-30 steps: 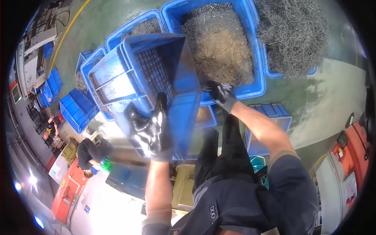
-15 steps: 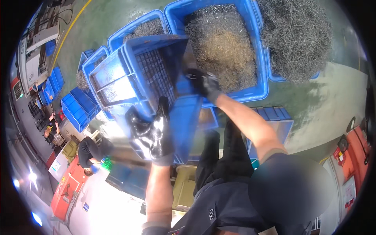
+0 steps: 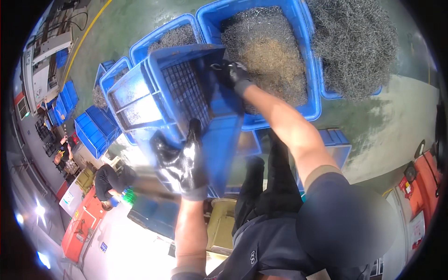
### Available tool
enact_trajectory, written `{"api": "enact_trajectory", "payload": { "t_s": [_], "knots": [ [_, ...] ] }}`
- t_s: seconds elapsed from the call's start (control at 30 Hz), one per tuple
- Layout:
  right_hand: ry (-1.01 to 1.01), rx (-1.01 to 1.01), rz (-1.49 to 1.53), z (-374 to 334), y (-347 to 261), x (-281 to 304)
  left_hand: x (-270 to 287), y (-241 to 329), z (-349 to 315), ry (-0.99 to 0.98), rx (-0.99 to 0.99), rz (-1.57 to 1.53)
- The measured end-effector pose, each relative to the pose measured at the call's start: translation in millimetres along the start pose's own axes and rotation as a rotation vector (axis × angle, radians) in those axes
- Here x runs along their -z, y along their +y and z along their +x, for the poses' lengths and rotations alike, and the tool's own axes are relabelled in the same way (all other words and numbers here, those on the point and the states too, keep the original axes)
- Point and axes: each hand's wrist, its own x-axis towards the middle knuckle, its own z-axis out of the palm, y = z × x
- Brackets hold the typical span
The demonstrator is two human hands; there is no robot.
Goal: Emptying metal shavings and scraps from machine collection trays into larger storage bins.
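Observation:
My left hand point(image 3: 182, 161), in a glossy black glove, grips the near side of a blue plastic crate point(image 3: 135, 95). The crate is tilted, its opening facing the large blue bin point(image 3: 313, 88) of metal shavings point(image 3: 275, 51). A grid pattern point(image 3: 184, 86) shows on its inner face. My right hand point(image 3: 232, 75), in a black glove, reaches into the crate's mouth beside the far wall. Its fingers look curled; dark shadow hides whatever they may hold. The shavings are grey, with a golden-brown patch in the middle.
Beyond the crate stands another blue bin point(image 3: 189, 18) with grey shavings. At the right a heap of curly shavings point(image 3: 354, 46) overflows its bin. Stacked blue crates point(image 3: 95, 130) are at the left. A bent-over person point(image 3: 109, 182) is at lower left, near an orange machine part point(image 3: 81, 228).
My right hand has moved left, from the bin's edge deeper into the crate's mouth. The left hand and the crate stay nearly in place.

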Motion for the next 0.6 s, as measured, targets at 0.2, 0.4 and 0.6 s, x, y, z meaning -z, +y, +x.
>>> {"api": "enact_trajectory", "payload": {
  "t_s": [0.2, 0.4, 0.6],
  "knots": [
    [0.039, 0.247, -0.525, 15.8, 99.5, 45.8, -11.0, 6.2, 2.2, -0.024, 0.006, 0.020],
    [-0.094, -0.023, -0.177, -5.8, -21.0, 69.5, 1.4, 12.4, 2.5, -0.043, 0.133, -0.025],
    [0.022, -0.161, 0.112, -62.0, -9.3, 53.5, 4.6, 16.4, 2.5, -0.027, 0.130, -0.011]
  ]
}}
